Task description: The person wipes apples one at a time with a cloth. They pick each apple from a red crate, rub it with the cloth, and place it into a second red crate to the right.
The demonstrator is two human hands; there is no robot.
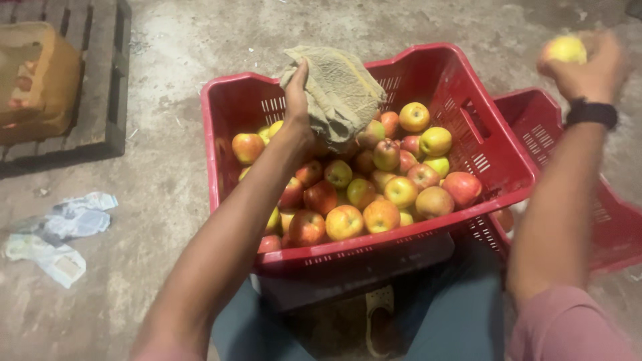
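My left hand (298, 107) grips a crumpled olive-green cloth (338, 90) above the back left of a red plastic crate (428, 70). The crate holds several red and yellow apples (374, 190). My right hand (588, 63), with a black wristband, is raised at the upper right and closed around a yellow-green apple (566, 49); it looks blurred. A second red crate (548, 127) sits behind and to the right, under my right arm.
A wooden pallet (100, 80) with a brown cardboard box (33, 80) lies at the top left. Crumpled paper scraps (57, 230) lie on the concrete floor at the left. My knees and a sandal (380, 321) are below the crate.
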